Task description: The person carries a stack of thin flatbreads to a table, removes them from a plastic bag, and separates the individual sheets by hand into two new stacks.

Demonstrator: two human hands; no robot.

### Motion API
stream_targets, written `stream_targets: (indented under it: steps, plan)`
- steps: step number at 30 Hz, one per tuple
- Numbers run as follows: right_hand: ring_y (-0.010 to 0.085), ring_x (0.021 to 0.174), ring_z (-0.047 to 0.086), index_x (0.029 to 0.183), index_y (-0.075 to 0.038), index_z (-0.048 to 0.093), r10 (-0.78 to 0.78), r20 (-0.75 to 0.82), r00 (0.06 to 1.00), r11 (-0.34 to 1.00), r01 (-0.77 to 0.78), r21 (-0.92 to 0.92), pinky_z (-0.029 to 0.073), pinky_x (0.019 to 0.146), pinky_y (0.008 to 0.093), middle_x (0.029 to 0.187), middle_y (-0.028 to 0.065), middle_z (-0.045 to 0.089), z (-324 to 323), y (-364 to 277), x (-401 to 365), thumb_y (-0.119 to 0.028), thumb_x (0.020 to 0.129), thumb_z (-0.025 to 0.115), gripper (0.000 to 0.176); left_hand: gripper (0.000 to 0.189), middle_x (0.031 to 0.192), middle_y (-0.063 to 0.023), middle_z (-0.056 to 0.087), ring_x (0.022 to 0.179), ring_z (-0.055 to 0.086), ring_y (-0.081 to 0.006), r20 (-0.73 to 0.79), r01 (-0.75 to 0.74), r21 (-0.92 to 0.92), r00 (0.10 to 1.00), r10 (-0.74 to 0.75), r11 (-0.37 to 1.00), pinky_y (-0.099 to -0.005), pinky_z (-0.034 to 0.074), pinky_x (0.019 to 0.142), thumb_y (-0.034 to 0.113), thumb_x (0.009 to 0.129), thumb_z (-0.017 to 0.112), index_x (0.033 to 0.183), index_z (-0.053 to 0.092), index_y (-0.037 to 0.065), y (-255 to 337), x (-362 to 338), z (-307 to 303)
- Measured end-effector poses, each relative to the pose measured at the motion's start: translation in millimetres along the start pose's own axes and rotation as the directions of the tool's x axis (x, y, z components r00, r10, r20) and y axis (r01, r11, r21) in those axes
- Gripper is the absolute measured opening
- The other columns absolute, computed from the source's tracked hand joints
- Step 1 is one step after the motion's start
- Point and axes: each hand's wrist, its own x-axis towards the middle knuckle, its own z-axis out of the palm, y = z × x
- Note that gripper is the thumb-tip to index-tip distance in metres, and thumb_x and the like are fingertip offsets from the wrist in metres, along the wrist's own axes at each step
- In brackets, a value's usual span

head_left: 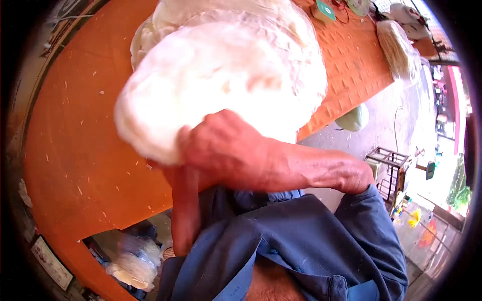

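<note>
White and fluffy, the bundle (pixel 226 75) fills the upper middle of the frame above the orange table (pixel 85 160), its long axis slanting from lower left to upper right, while the right hand (pixel 221 143), forearm running off to the right, clasps its lower edge and the left forearm (pixel 185 210) rises beneath it, the left hand hidden so its grip cannot be told.

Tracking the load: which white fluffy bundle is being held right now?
The big white fluffy bundle nearest the camera, gripped by the right hand; the long white bundle lies untouched at the orange table's far end.
</note>
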Motion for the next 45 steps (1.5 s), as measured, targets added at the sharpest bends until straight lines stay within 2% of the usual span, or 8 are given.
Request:
stream_targets:
  steps: [3, 7, 10, 15, 25, 33, 42, 45]
  plan:
    - [0.0315, 0.075, 0.065, 0.085, 0.0, 0.062, -0.034, 0.358, 0.933, 0.934, -0.098, 0.343, 0.051, 0.065, 0.0408, 0.077, 0.0129, 0.065, -72.0, -22.7, 33.9, -0.018, 0.074, 0.07, 0.023, 0.062, 0.135, -0.0129, 0.05, 0.124, 0.049, -0.0298, -0.015, -0.103, 0.117, 0.994, 0.105, 0.988, -0.0447, 0.046, 0.1, 0.048, 0.1, 0.04, 0.142, 0.037, 0.002, 17.3, -9.4, -6.1]
    - [0.0267, 0.084, 0.067, 0.092, -0.002, 0.066, 0.222, -0.043, 0.974, 0.676, -0.121, 0.727, 0.054, 0.077, 0.039, 0.093, 0.0123, 0.07, -96.3, 8.6, 13.6, -0.007, 0.073, 0.068, 0.019, 0.062, 0.134, -0.0131, 0.052, 0.122, 0.051, -0.0296, -0.191, -0.219, 0.357, 0.934, 0.301, 0.908, -0.0439, 0.046, 0.101, 0.048, 0.099, 0.041, 0.14, 0.041, 0.002, 65.9, -10.0, -34.5]
    - [0.0207, 0.094, 0.068, 0.111, 0.002, 0.066, 0.326, 0.035, 0.945, 0.302, -0.14, 0.943, 0.055, 0.086, 0.0328, 0.104, 0.0129, 0.069, -112.0, 80.8, 9.3, -0.005, 0.075, 0.071, 0.037, 0.062, 0.133, -0.0133, 0.054, 0.121, 0.053, -0.0294, -0.313, -0.187, 0.487, 0.875, 0.37, 0.853, -0.0433, 0.045, 0.101, 0.048, 0.099, 0.042, 0.139, 0.043, 0.001, 82.4, -7.0, -55.5]
    - [0.0099, 0.08, 0.058, 0.099, -0.004, 0.064, 0.671, 0.292, 0.682, 0.439, -0.682, 0.584, 0.047, 0.072, 0.0257, 0.089, 0.0006, 0.065, 23.0, 284.0, -70.5, -0.019, 0.08, 0.075, 0.027, 0.058, 0.138, -0.0129, 0.05, 0.124, 0.05, -0.0291, -0.488, -0.027, 0.449, 0.83, 0.271, 0.893, -0.043, 0.042, 0.104, 0.04, 0.098, 0.051, 0.139, 0.044, 0.0, 43.5, 9.9, -88.5]
    - [0.0161, 0.078, 0.064, 0.107, 0.004, 0.061, 0.61, 0.227, 0.759, 0.336, -0.508, 0.793, 0.052, 0.073, 0.0312, 0.087, 0.008, 0.068, 33.0, 276.0, -65.9, -0.016, 0.078, 0.072, 0.037, 0.05, 0.128, -0.0129, 0.056, 0.12, 0.053, -0.0251, -0.512, 0.19, 0.759, 0.764, 0.391, 0.623, -0.0391, 0.045, 0.1, 0.017, 0.089, 0.066, 0.13, 0.046, -0.003, 17.3, 21.7, -108.0]
    - [0.0175, 0.078, 0.064, 0.102, 0.008, 0.064, 0.693, 0.008, 0.721, 0.328, -0.325, 0.887, 0.052, 0.07, 0.0297, 0.089, 0.0104, 0.068, -10.3, 215.9, -47.8, -0.009, 0.078, 0.062, 0.03, 0.059, 0.139, -0.0165, 0.05, 0.125, 0.05, -0.0306, -0.426, -0.019, 0.388, 0.883, 0.197, 0.922, -0.0451, 0.04, 0.107, 0.033, 0.096, 0.056, 0.14, 0.039, -0.002, 64.4, 18.3, -51.2]
    - [0.022, 0.086, 0.065, 0.112, 0.008, 0.062, 0.709, 0.398, 0.582, -0.026, -0.543, 0.839, 0.054, 0.072, 0.0313, 0.101, 0.0148, 0.067, 1.2, 233.6, -89.4, -0.018, 0.082, 0.064, 0.04, 0.052, 0.121, -0.0088, 0.061, 0.109, 0.059, -0.018, -0.407, 0.077, 0.655, 0.874, 0.265, 0.752, -0.0322, 0.047, 0.094, 0.005, 0.081, 0.07, 0.129, 0.05, 0.0, 1.8, 3.2, -108.7]
    - [0.0247, 0.095, 0.065, 0.126, 0.006, 0.055, 0.702, 0.364, 0.612, 0.173, -0.643, 0.746, 0.053, 0.09, 0.0387, 0.107, 0.0177, 0.067, 0.8, 299.6, -67.8, -0.028, 0.088, 0.063, 0.051, 0.051, 0.118, -0.0095, 0.062, 0.104, 0.061, -0.0181, -0.356, 0.048, 0.607, 0.909, 0.216, 0.794, -0.032, 0.049, 0.09, 0.003, 0.079, 0.072, 0.126, 0.052, -0.001, 16.4, 9.6, -103.8]
